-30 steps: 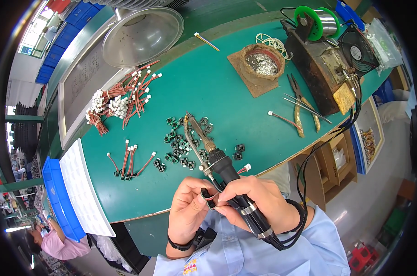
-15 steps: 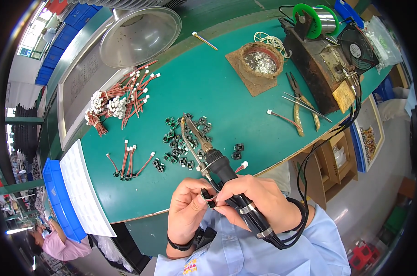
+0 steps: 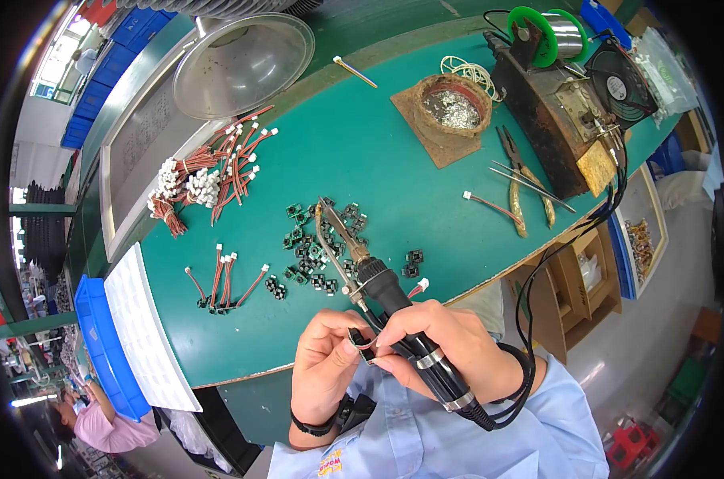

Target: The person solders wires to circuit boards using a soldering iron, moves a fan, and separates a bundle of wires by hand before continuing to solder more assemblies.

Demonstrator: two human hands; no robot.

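Between the thumb and fingers of my left hand (image 3: 327, 357) is a small dark circuit board (image 3: 362, 345), its edge facing up. My right hand (image 3: 450, 343) is wrapped round a black soldering iron (image 3: 390, 295) with a thin metal feed tube along it; the tip points away over the table. A cable with a white plug (image 3: 419, 287) sticks out beyond my right fingers, and its wire ends near the board are partly hidden. Past the iron lies a heap of small circuit boards (image 3: 302, 247). Several boards with red cables attached (image 3: 216, 303) rest at the left.
Bundled red cables with white plugs (image 3: 206, 180) lie at the far left, near a metal lamp-shaped hood (image 3: 246, 68). At the right are a solder pot (image 3: 478, 132), pliers (image 3: 520, 180), tweezers (image 3: 537, 188) and a solder spool machine (image 3: 549, 104). Black cords (image 3: 529, 295) hang beside my right arm.
Hardly anything differs. The right hand and the soldering iron's handle have shifted very slightly; the left hand still grips the circuit board in the same place.
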